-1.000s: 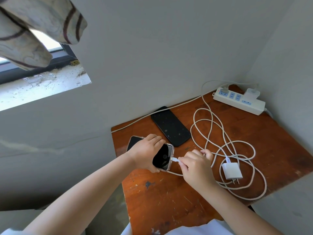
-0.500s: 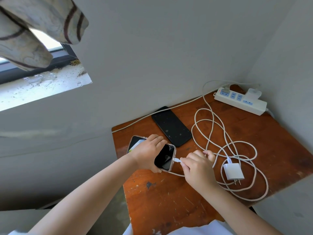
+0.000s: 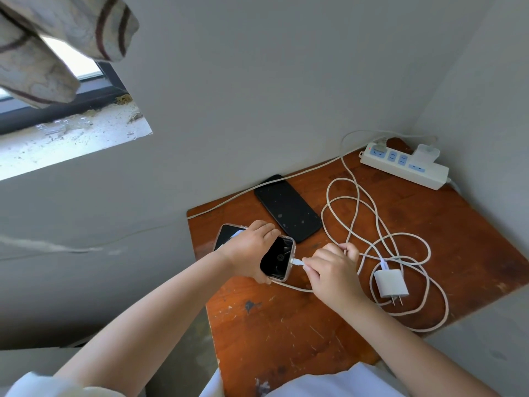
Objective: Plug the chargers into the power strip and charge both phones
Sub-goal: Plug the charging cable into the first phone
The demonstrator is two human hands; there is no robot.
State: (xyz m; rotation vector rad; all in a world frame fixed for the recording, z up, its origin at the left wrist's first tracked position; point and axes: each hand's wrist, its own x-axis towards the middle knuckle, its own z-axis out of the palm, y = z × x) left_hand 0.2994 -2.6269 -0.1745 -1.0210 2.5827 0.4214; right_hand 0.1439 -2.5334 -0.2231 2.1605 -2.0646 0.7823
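Observation:
My left hand [image 3: 249, 250] grips a phone in a clear case [image 3: 279, 257], holding it just above the wooden table [image 3: 472, 242]. My right hand [image 3: 332, 267] pinches a white cable connector [image 3: 297, 262] that sits at the phone's bottom port. A second, black phone [image 3: 287, 208] lies flat farther back. A white charger adapter [image 3: 390, 286] lies unplugged on the table, prongs toward me, among loops of white cable [image 3: 400, 253]. The white power strip [image 3: 403, 164] lies at the far right corner with one white charger [image 3: 427, 152] plugged in.
Grey walls close in behind and to the right of the small table. A long white cord [image 3: 257, 191] runs along the back edge to the strip. A window sill [image 3: 71, 138] and hanging cloth [image 3: 57, 44] are up on the left.
The phone's screen has lit faintly with a round symbol. Both hands stay almost where they were, the connector still at the port.

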